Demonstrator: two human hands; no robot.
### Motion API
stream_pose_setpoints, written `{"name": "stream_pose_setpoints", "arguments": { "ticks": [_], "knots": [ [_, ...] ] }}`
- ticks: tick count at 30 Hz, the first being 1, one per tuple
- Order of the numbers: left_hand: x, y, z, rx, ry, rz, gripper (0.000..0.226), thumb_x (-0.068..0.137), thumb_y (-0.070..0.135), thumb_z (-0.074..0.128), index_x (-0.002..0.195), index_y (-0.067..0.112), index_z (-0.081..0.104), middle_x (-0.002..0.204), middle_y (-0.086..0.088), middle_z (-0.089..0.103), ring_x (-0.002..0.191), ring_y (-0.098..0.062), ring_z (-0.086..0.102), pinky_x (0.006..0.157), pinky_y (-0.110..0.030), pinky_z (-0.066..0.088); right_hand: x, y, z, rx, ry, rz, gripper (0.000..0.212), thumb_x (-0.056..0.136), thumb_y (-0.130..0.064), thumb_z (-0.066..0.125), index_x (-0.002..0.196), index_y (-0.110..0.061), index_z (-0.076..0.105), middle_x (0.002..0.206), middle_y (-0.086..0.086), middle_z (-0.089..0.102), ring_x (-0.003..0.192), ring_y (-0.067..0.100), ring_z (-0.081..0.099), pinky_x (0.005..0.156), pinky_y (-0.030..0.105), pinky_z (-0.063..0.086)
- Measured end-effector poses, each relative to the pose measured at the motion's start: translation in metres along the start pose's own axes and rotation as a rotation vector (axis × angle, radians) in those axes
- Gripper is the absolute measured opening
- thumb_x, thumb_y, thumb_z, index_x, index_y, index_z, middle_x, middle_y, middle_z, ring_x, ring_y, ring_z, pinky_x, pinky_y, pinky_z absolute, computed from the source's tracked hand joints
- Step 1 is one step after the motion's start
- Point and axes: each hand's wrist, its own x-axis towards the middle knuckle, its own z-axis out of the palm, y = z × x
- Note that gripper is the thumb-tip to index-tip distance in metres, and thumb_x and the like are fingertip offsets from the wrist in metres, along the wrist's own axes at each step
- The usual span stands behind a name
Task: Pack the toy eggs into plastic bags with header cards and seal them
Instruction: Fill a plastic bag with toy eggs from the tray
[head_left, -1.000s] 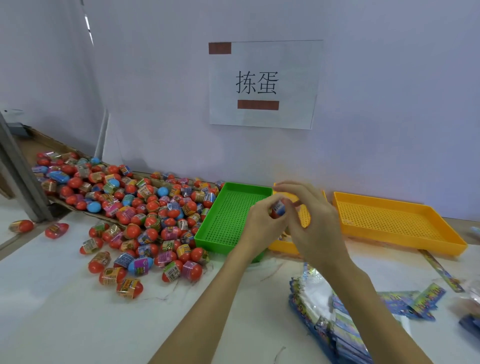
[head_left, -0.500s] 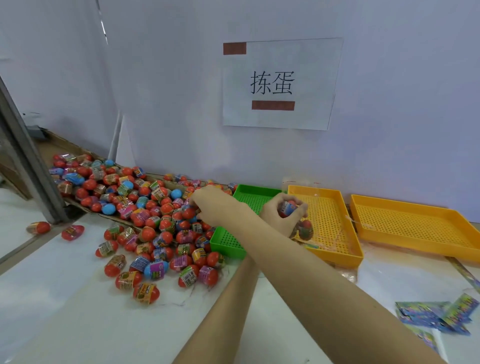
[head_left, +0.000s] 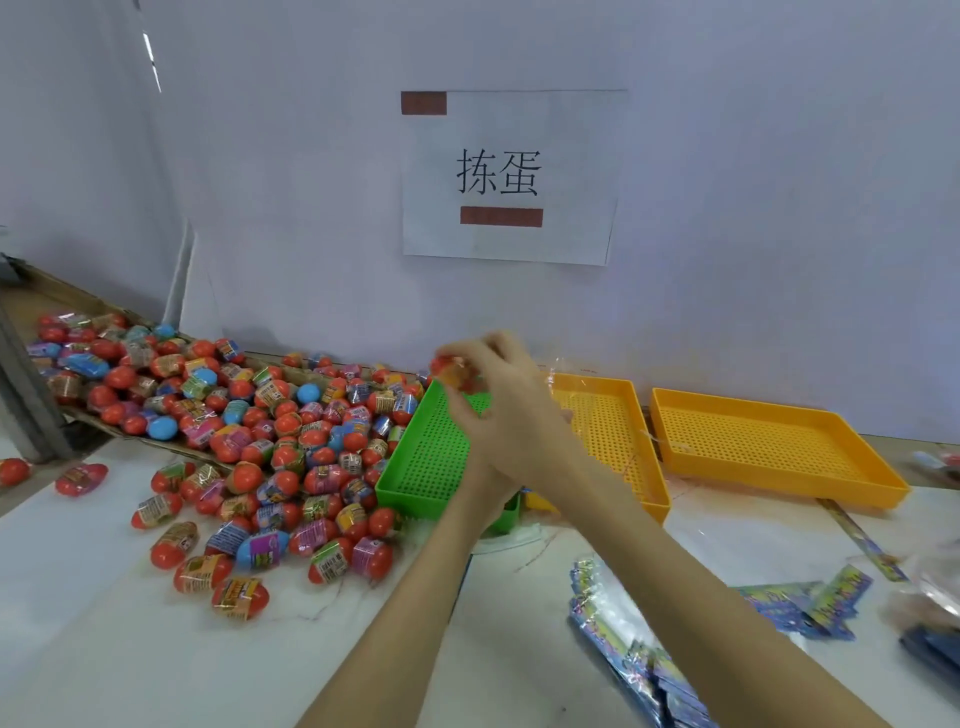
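A big pile of toy eggs (head_left: 270, 426), mostly red with bright wrappers, spreads over the left of the white table. My right hand (head_left: 514, 395) is raised over the green tray (head_left: 431, 457) and pinches a red egg (head_left: 451, 370) in its fingertips; the hand is blurred. My left hand (head_left: 465, 421) lies just beneath it, mostly hidden, and holds a clear plastic bag (head_left: 563, 382) whose film shows over the nearer yellow tray. A stack of plastic bags with blue header cards (head_left: 639, 660) lies at the lower right.
Two perforated yellow trays (head_left: 613, 415) (head_left: 769, 441) stand to the right of the green one. Loose header cards (head_left: 810, 603) lie at the right. A cardboard sheet (head_left: 78, 301) under the back eggs runs along the wall. A metal post (head_left: 26, 395) stands at the far left.
My right hand reached left across to the egg pile, then came back with a red egg to my left hand. The view shifted slightly.
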Motion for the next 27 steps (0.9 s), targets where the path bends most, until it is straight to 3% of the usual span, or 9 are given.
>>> {"name": "stream_pose_setpoints", "arguments": {
  "ticks": [1,2,5,8,10,13,16,22,27],
  "knots": [
    [0.006,-0.003,0.002,0.031,0.048,-0.001,0.021,0.102,-0.001,0.059,0.123,-0.003,0.064,0.107,-0.007,0.073,0.09,-0.013,0.063,0.078,-0.031,0.053,-0.014,0.006,-0.015,0.04,0.088,-0.015,0.034,0.095,-0.01,0.069,0.126,-0.019,0.063,0.12,-0.001,0.054,0.102,0.011,0.064,0.093,0.026,0.055],
    [0.01,-0.001,0.004,0.035,0.088,-0.01,0.016,0.1,0.004,0.064,0.115,0.002,0.069,0.103,-0.008,0.074,0.086,-0.014,0.062,0.075,-0.031,0.051,-0.028,0.012,-0.031,0.041,0.169,-0.027,0.034,0.093,-0.006,0.07,0.125,-0.018,0.063,0.117,-0.002,0.056,0.102,0.011,0.064,0.09,0.029,0.056],
    [0.007,0.006,0.001,0.042,0.033,0.028,0.012,0.092,0.023,0.079,0.1,0.021,0.071,0.078,0.011,0.069,0.064,-0.01,0.063,0.056,-0.025,0.049,-0.059,0.035,-0.052,0.061,0.331,0.047,0.033,0.094,-0.007,0.074,0.124,-0.014,0.062,0.115,0.0,0.063,0.107,0.013,0.066,0.086,0.035,0.058],
    [0.002,0.006,0.0,0.049,-0.014,0.058,0.021,0.087,0.038,0.084,0.1,0.029,0.07,0.086,0.007,0.072,0.071,-0.016,0.073,0.058,-0.024,0.053,-0.077,0.045,-0.057,0.143,0.426,0.11,0.032,0.094,-0.009,0.074,0.123,-0.015,0.062,0.114,-0.001,0.067,0.109,0.008,0.067,0.079,0.031,0.06],
    [0.002,0.006,0.002,0.083,-0.021,0.125,0.021,0.087,0.038,0.084,0.101,0.03,0.07,0.089,0.009,0.073,0.07,-0.011,0.073,0.061,-0.02,0.052,-0.08,0.047,-0.059,0.141,0.404,0.108,0.032,0.096,-0.008,0.071,0.124,-0.016,0.061,0.116,-0.001,0.066,0.109,0.009,0.068,0.074,0.034,0.062],
    [0.0,0.009,0.004,0.107,-0.052,0.213,0.022,0.088,0.033,0.083,0.105,0.037,0.072,0.094,0.013,0.075,0.077,-0.005,0.073,0.067,-0.014,0.053,-0.081,0.055,-0.065,-0.051,0.32,0.039,0.028,0.099,-0.008,0.067,0.126,-0.015,0.061,0.118,-0.002,0.061,0.104,0.015,0.068,0.068,0.04,0.061],
    [-0.002,0.009,0.006,0.144,-0.073,0.222,0.03,0.088,0.031,0.083,0.115,0.038,0.071,0.099,0.018,0.075,0.085,-0.004,0.073,0.073,-0.013,0.054,-0.083,0.06,-0.071,-0.161,0.277,-0.002,0.026,0.1,-0.01,0.066,0.125,-0.016,0.062,0.119,-0.003,0.06,0.1,0.015,0.066,0.071,0.034,0.059],
    [-0.002,0.011,0.006,0.123,-0.093,0.246,0.035,0.089,0.025,0.083,0.122,0.026,0.073,0.1,0.008,0.076,0.089,-0.007,0.075,0.073,-0.013,0.056,-0.083,0.062,-0.085,-0.178,0.381,-0.028,0.022,0.103,-0.009,0.063,0.124,-0.013,0.063,0.12,-0.003,0.058,0.098,0.013,0.065,0.068,0.029,0.059],
    [-0.004,0.013,0.008,0.121,-0.081,0.27,0.037,0.088,0.024,0.083,0.124,0.023,0.073,0.101,0.008,0.078,0.095,-0.01,0.074,0.079,-0.015,0.055,-0.086,0.064,-0.09,-0.162,0.259,-0.006,0.025,0.1,-0.01,0.065,0.124,-0.016,0.063,0.121,-0.004,0.059,0.097,0.013,0.067,0.067,0.033,0.06]
  ]
}}
